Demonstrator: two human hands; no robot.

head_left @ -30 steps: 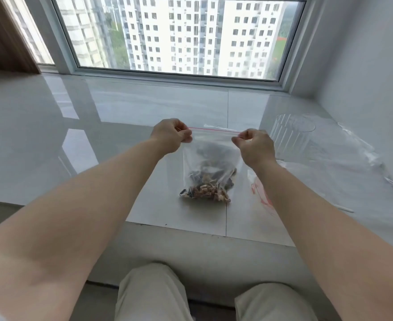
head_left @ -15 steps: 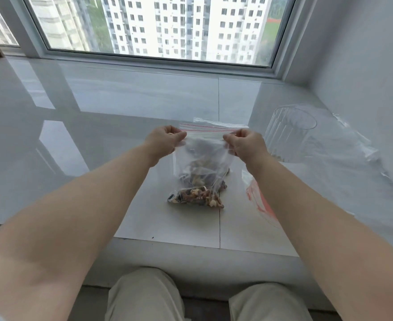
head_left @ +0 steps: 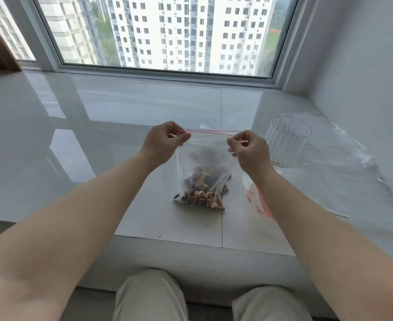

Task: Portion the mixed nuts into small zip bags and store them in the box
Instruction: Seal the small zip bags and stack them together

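Note:
A clear zip bag (head_left: 204,156) with a red seal line stands upright on the glossy white sill (head_left: 121,126). Mixed nuts (head_left: 202,198) fill its bottom. My left hand (head_left: 163,141) pinches the bag's top left corner. My right hand (head_left: 248,148) pinches the top right corner. The red zip strip runs taut between them. A clear ribbed box (head_left: 288,140) lies tipped on its side to the right of my right hand, its open mouth facing me.
Loose empty zip bags (head_left: 258,202) with red strips lie flat under and beside my right forearm. A large crumpled clear plastic bag (head_left: 353,158) spreads along the right wall. The window is behind; the sill's front edge is near my knees.
Both hands went from gripping the bag below its seal half a second ago back to its top corners, farther apart, and the red zip strip is pulled straight again.

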